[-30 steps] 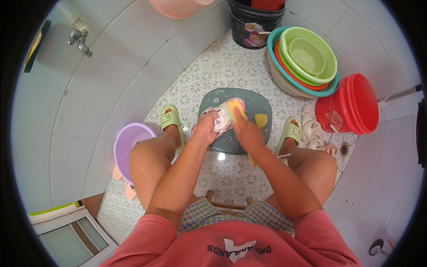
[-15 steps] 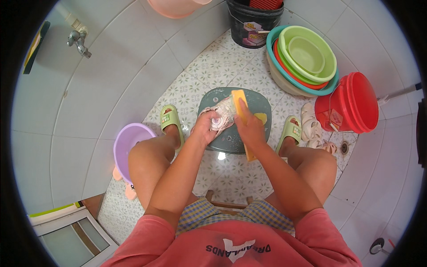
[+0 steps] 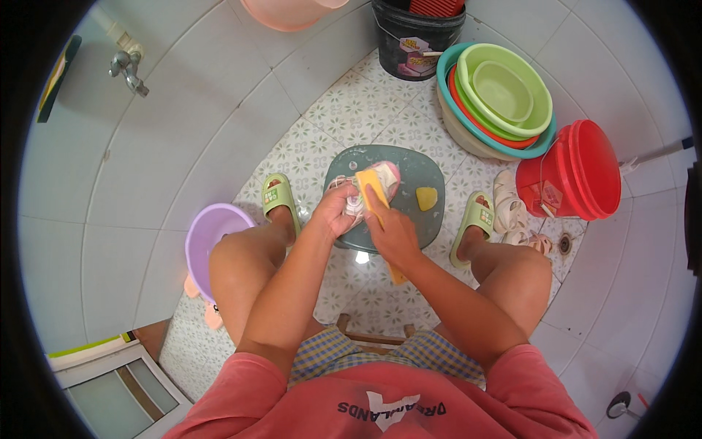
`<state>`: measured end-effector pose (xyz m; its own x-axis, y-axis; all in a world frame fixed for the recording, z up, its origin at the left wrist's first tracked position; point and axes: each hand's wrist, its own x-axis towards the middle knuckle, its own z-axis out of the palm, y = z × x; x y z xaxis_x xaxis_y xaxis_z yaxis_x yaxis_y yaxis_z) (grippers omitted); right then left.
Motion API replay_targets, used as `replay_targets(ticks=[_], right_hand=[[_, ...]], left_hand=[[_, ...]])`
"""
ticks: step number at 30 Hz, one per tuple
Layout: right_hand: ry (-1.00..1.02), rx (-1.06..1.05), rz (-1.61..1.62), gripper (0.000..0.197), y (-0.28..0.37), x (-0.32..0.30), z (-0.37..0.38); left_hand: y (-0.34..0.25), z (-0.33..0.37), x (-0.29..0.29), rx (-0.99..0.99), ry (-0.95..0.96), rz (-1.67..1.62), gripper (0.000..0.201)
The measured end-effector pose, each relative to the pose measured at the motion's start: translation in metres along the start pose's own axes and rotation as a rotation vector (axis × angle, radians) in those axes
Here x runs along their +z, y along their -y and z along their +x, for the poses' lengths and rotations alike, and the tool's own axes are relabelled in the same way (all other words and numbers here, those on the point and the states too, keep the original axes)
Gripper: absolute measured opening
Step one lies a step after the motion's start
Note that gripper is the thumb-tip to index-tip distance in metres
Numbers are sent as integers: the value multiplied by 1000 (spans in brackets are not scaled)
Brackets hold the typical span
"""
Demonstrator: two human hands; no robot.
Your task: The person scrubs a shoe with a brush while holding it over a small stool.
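A white and pink sneaker (image 3: pixel 390 178) with loose laces lies over a dark green plastic stool (image 3: pixel 431 168), which is wet with suds. My left hand (image 3: pixel 337 211) is closed around the sneaker's near left part. In my right hand (image 3: pixel 394 233) is a long yellow scrub brush (image 3: pixel 368 181), pressed against the shoe; its handle end comes out below the hand. The brush's bristles are hidden beneath it. A yellow piece of soap (image 3: pixel 426 198) rests on the stool, right of the shoe.
Stacked basins (image 3: pixel 545 102), a red bucket (image 3: pixel 567 168) and a black bucket (image 3: pixel 409 55) line the far right. White sandals (image 3: pixel 506 208) lie by my right foot. A purple basin (image 3: pixel 197 241) stands at left, below a wall tap (image 3: pixel 130 72).
My right hand has moved the brush left and slightly down, from the sneaker's right side onto its middle. More of the pink end and the soap now shows. My left hand keeps its hold.
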<state>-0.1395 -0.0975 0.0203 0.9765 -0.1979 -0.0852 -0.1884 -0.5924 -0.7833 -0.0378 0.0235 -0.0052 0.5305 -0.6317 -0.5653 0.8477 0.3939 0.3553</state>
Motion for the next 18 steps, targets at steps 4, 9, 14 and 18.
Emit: replay_targets(ticks=[4,9,14,18], right_hand=[[-14,1,-10,52,-4,0,19],[-46,-70,-33,56,-17,-6,14],[-20,54,-46,52,-16,-16,3],[-100,0,-203,49,1,-20,0]], left_hand=[[5,5,-2,81,-132,107,33],[2,5,-4,81,-109,55,33],[-2,-5,13,54,-180,190,41],[-5,-6,6,53,-190,201,46]])
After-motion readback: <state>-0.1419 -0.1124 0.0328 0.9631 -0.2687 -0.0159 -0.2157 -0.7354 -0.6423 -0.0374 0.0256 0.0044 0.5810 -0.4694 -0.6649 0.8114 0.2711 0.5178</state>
